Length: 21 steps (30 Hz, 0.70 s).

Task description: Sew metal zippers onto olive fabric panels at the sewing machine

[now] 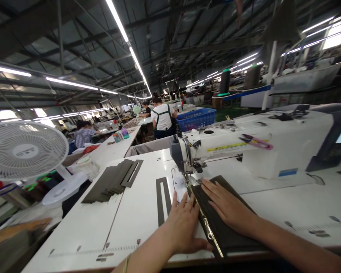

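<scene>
Under the presser foot of a white sewing machine (255, 159) lies a dark olive fabric panel (230, 223) with a gold-toothed zipper (208, 229) along its left edge. My left hand (182, 223) rests flat with fingers spread beside the zipper, fingertips near the needle. Flat on the fabric to the right of the zipper is my right hand (227, 204), its fingers stretched toward the foot. A frame-shaped dark piece with a long slot (161, 201) lies left of my left hand. Further left is a fanned stack of dark fabric pieces (110, 182).
A white fan (25, 151) stands at the left. Pink-handled thread snips (257, 142) lie on the machine arm. Beyond the table are a blue crate (196, 119) and a person in a white shirt (162, 117). Thread cones (225, 81) stand on a blue holder.
</scene>
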### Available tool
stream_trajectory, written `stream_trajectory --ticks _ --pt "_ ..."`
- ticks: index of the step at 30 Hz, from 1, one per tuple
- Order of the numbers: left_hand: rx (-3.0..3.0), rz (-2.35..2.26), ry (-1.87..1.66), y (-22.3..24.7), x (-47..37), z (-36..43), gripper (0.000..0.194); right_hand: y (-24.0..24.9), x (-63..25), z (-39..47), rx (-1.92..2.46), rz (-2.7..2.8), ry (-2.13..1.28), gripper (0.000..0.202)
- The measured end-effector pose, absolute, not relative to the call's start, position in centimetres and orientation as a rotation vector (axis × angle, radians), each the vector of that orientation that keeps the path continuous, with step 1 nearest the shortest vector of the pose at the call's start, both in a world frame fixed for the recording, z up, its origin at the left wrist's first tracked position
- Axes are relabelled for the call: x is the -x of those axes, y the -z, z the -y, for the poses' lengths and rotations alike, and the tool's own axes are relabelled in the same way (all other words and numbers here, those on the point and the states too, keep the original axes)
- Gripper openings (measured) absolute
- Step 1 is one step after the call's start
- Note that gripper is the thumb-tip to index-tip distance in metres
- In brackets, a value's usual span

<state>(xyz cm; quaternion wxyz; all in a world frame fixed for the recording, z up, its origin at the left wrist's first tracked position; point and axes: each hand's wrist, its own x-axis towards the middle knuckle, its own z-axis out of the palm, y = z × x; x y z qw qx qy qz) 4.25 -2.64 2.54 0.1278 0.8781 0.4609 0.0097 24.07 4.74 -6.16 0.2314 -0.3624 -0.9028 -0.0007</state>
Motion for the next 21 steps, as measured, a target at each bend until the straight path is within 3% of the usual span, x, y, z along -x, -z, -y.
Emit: stream_trajectory --ticks 4,7,11,15,17,20,21 --pt "-2.484 -1.120 -0.150 -1.9 -3.9 5.8 0.052 5.7 -24.0 -4.7 0.817 2.560 -0.118 0.046" --pt "-2.392 -1.101 -0.365 -0.5 -3.9 7.2 0.031 6.1 -23.9 -5.1 0.842 2.531 -0.130 0.046" --pt "-2.425 -1.266 -0.618 1.6 -4.0 7.2 0.040 6.7 -23.3 -5.2 0.883 2.497 -0.110 0.044" --pt "-2.694 -1.190 -0.379 1.9 -2.8 6.1 0.026 6.5 -22.8 -4.9 0.967 2.467 -0.041 0.042" --pt "-2.775 -1.270 -0.330 1.5 -1.0 5.7 0.033 6.2 -22.7 -4.8 1.001 2.470 0.017 0.042" --pt "-2.823 -1.639 -0.351 2.4 2.3 5.6 0.084 5.8 -22.8 -4.9 0.931 2.534 0.035 0.043" --pt "-2.861 -1.682 -0.300 3.2 3.3 5.8 0.089 5.7 -22.9 -5.0 0.893 2.558 0.016 0.043"
